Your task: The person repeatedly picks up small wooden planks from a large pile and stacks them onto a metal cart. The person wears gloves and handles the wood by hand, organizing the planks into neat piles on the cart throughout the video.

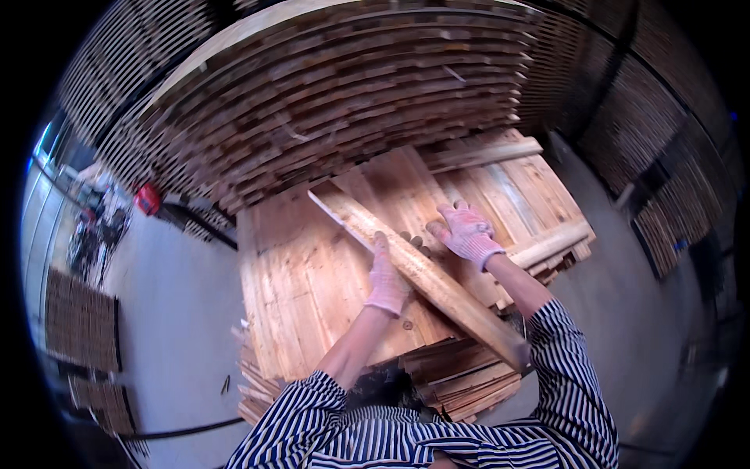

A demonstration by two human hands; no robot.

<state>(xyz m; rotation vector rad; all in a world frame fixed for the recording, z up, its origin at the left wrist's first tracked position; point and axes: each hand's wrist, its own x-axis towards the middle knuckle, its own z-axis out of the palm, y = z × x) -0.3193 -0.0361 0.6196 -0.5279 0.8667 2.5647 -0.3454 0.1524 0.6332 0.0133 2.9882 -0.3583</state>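
My left hand [385, 281], in a pale pink knit glove, is closed around the middle of a long wooden board [445, 293]. Its thumb lies along the near side, and dark fingertips show past the far edge. The board slants from the upper left down toward my right forearm, above a flat layer of planks [285, 270] laid side by side. To the right of the held board, my right hand [469, 234], gloved alike, has its fingers apart and nothing in them. Whether it touches the planks below I cannot tell.
A tall stack of boards in spaced layers [336, 102] rises behind the planks. Single boards lie crosswise at the far edge [488, 155] and right edge [551, 242]. More boards [469, 391] are piled close to my body. A red object [147, 200] stands at left.
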